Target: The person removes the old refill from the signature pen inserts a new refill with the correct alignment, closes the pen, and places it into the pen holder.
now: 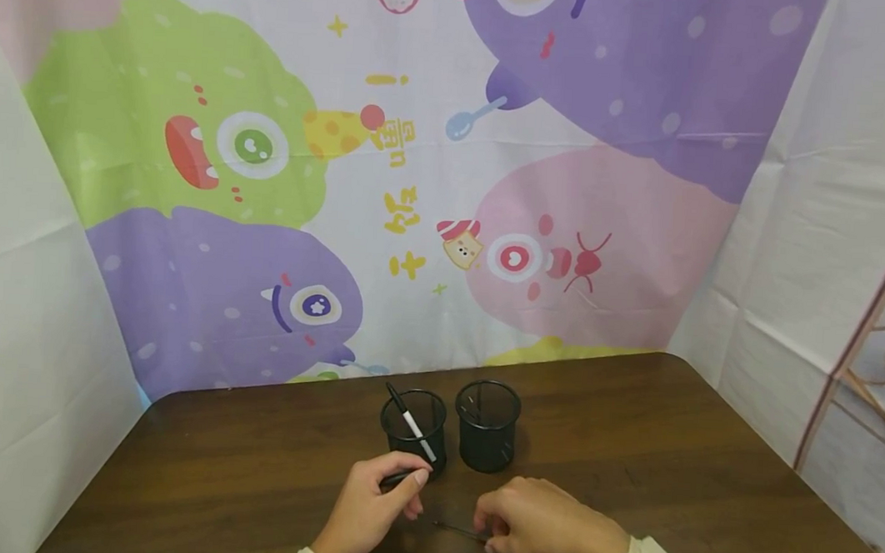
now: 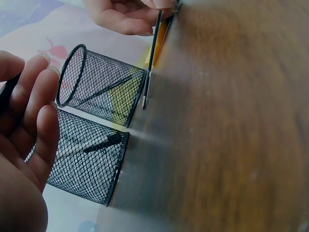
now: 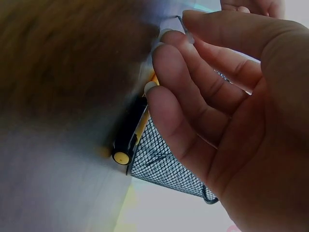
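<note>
In the head view my left hand (image 1: 372, 502) holds a black pen (image 1: 396, 479), mostly hidden by the fingers. My right hand (image 1: 542, 522) pinches a thin dark pen refill (image 1: 459, 530) between thumb and fingertips, its tip directed toward the left hand. The left wrist view shows the refill (image 2: 152, 63) has a metal tip and hangs low over the table. Behind the hands stand two black mesh pen cups, the left cup (image 1: 440, 460) and the right cup (image 1: 486, 446). A white-and-black marker (image 1: 410, 423) leans in the left cup.
Beyond the right hand's fingers, a black pen with a yellow end (image 3: 129, 130) lies beside a mesh cup (image 3: 164, 166). Thin items show through the right cup's mesh. The brown wooden table (image 1: 253, 459) backs onto a cartoon-printed cloth (image 1: 410, 325), with white cloth at both sides.
</note>
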A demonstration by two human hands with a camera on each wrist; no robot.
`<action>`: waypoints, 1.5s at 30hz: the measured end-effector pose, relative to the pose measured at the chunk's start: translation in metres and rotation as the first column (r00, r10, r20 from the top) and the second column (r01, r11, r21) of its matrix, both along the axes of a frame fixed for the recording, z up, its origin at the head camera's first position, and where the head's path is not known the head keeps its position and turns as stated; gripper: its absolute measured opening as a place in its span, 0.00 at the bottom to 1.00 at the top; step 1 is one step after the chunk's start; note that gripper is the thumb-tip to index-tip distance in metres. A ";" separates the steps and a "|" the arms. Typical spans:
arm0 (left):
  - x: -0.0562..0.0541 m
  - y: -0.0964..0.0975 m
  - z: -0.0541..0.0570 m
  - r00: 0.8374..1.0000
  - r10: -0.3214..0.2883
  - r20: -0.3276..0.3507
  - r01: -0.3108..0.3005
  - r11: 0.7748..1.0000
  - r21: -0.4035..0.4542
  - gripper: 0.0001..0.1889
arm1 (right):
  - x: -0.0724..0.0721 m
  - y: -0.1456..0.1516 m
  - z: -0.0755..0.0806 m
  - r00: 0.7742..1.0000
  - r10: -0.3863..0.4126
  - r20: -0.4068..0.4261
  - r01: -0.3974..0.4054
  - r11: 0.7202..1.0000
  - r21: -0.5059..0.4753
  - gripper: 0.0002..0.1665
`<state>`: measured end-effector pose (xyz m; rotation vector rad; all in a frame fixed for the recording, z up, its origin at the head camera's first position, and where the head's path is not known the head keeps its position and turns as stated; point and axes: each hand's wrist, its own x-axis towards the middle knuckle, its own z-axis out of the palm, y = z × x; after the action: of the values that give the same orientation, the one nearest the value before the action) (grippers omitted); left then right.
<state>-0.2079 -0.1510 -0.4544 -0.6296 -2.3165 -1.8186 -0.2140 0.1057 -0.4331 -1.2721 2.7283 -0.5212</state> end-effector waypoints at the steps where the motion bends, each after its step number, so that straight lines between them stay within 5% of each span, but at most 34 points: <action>1: 0.000 0.000 0.000 1.000 -0.001 -0.003 0.001 1.000 0.004 0.07 | 0.000 0.000 0.000 1.000 0.000 0.000 0.000 1.000 -0.002 0.09; 45: 0.000 0.003 -0.001 1.000 -0.019 0.015 0.019 1.000 0.003 0.09 | -0.009 0.004 0.010 0.999 -0.037 -0.038 0.032 0.992 -0.122 0.04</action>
<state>-0.2075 -0.1484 -0.4550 -0.6417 -2.3249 -1.8403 -0.2234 0.1095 -0.4233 -1.2774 2.7946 -0.6821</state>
